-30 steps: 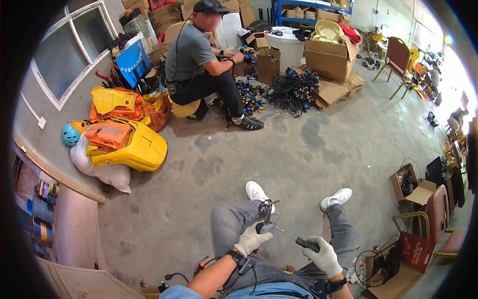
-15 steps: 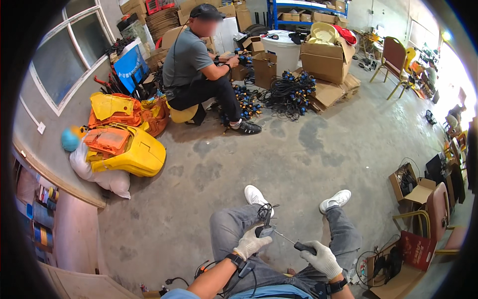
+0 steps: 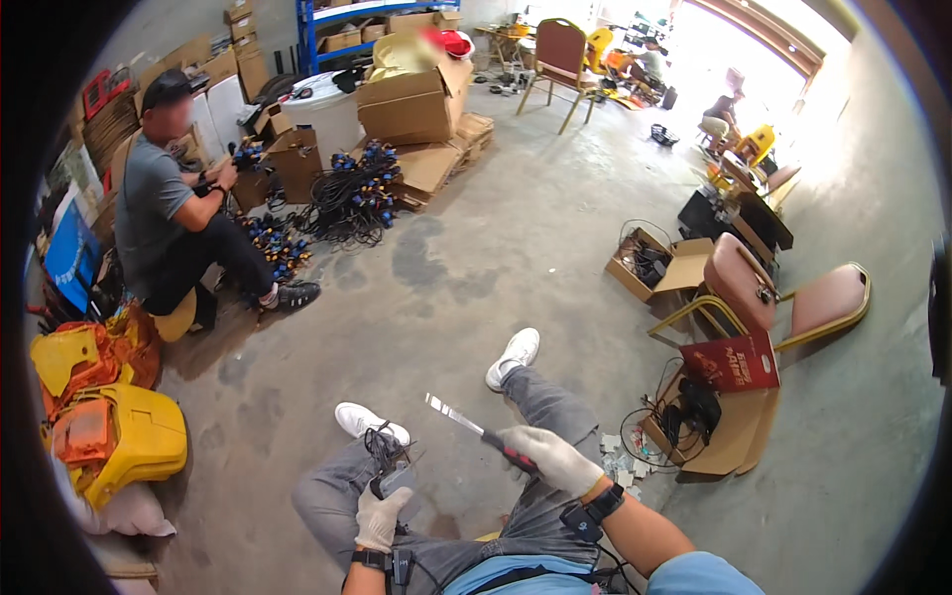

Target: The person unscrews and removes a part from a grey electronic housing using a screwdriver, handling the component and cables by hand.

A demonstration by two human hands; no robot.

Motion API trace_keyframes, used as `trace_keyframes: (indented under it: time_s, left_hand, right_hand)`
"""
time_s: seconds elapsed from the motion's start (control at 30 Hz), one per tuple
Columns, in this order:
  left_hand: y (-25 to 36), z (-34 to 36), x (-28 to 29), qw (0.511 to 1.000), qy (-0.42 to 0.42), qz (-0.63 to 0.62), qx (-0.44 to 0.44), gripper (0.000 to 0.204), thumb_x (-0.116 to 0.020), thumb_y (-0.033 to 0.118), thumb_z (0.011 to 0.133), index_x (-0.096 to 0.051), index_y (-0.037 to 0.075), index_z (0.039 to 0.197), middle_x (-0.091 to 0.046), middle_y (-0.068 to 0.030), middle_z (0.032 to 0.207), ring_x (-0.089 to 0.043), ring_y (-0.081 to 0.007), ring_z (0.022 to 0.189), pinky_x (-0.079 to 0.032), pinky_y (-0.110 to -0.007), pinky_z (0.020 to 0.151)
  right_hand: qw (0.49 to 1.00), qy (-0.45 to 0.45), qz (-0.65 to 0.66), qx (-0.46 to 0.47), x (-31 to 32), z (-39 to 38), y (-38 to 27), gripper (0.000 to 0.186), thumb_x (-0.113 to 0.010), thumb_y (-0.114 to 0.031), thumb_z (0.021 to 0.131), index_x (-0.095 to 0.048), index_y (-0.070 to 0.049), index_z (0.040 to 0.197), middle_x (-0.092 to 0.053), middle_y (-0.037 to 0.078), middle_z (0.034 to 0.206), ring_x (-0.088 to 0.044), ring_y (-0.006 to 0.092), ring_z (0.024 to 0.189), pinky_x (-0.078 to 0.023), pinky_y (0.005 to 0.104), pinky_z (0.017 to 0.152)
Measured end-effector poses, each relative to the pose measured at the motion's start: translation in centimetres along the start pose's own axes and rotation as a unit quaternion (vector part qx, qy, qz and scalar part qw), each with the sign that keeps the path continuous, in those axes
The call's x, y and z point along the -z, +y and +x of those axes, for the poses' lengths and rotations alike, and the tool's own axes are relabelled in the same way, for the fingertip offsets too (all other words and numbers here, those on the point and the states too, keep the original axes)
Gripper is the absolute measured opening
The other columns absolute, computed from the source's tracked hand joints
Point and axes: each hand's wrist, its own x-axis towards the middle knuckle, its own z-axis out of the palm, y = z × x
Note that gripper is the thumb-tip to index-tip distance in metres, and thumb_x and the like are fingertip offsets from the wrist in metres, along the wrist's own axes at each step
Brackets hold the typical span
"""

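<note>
In my gloved left hand [image 3: 380,516], low over my left thigh, is a small dark grey boxy device [image 3: 395,482]. A thin black cable [image 3: 382,446] bunches just above it; my fingers cover part of the device. My right hand [image 3: 557,462], also in a white knit glove, is wrapped round the black and red handle of a screwdriver [image 3: 496,442]. Its bright shaft, smeared by motion, points up and left over the floor between my feet, apart from the device.
An open carton of black cables [image 3: 684,421] with a red box [image 3: 731,365] stands at my right. Chairs [image 3: 739,283] and another carton [image 3: 650,263] are beyond. A seated person [image 3: 174,213] works at far left near piled cables [image 3: 347,198]. Yellow plastic shells [image 3: 139,441] lie left.
The view has turned to the right. My right hand has drawn the screwdriver away from the device and swung its tip upward. My left hand still holds the device.
</note>
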Motion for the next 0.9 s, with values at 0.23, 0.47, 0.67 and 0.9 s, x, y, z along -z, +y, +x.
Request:
trace_keyframes:
  time_s: [0.23,0.47,0.67,0.9]
  left_hand:
    - [0.9,0.0,-0.9,0.997,-0.046,-0.054,-0.023,0.061,-0.086,0.024,0.089,-0.071,0.0,0.143,-0.076,-0.0077,0.133,-0.071,-0.0211,0.12,-0.056,-0.038,0.107]
    - [3.0,0.1,-0.8,0.998,-0.02,-0.019,0.063,0.063,-0.089,0.03,0.089,-0.071,0.002,0.142,-0.078,-0.0102,0.124,-0.073,-0.0203,0.111,-0.058,-0.035,0.1]
    - [3.8,-0.3,-0.5,0.991,0.006,-0.052,0.122,0.059,-0.089,0.026,0.09,-0.071,0.003,0.142,-0.078,-0.0072,0.12,-0.074,-0.0163,0.1,-0.061,-0.032,0.088]
    - [5.1,0.9,-1.4,0.977,-0.019,-0.057,0.205,0.063,-0.09,0.024,0.091,-0.068,0.002,0.145,-0.078,-0.0076,0.125,-0.074,-0.0163,0.108,-0.06,-0.033,0.098]
  right_hand:
    - [0.963,-0.001,-0.202,0.176,2.5,1.7,-6.9,0.044,-0.069,-0.003,0.097,-0.068,0.0,0.141,-0.073,0.019,0.127,-0.076,0.031,0.104,-0.062,0.0394,0.097]
    - [0.979,-0.025,0.16,0.124,-1.9,11.3,-11.3,0.044,-0.068,-0.009,0.107,-0.054,-0.006,0.148,-0.07,0.013,0.107,-0.07,0.023,0.086,-0.061,0.0408,0.077]
    - [0.969,0.071,0.238,-0.015,2.6,24.0,-1.5,0.028,-0.074,-0.037,0.111,-0.066,-0.011,0.113,-0.062,0.003,0.087,-0.063,0.0165,0.071,-0.054,0.0357,0.065]
    - [0.969,0.229,0.006,-0.087,10.7,27.8,21.7,0.03,-0.079,-0.028,0.098,-0.068,-0.004,0.111,-0.069,0.011,0.085,-0.072,0.0242,0.073,-0.061,0.0391,0.067]
